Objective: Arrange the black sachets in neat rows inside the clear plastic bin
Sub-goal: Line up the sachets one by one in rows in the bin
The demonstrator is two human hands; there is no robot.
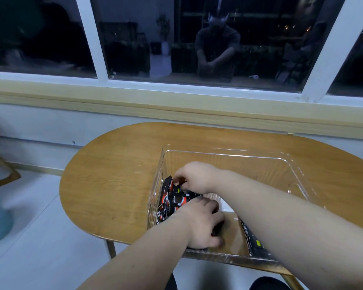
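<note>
Your right hand pinches the top edge of the black sachets. These are thin, flat packets with red and white print, standing on edge between your two hands against the left wall of the clear plastic bin. Your left hand curls over the near end of that cluster, gripping it. A flat sachet lies beneath your right forearm. The bin is rectangular with ribbed walls and rests on the oval wood-grain table.
</note>
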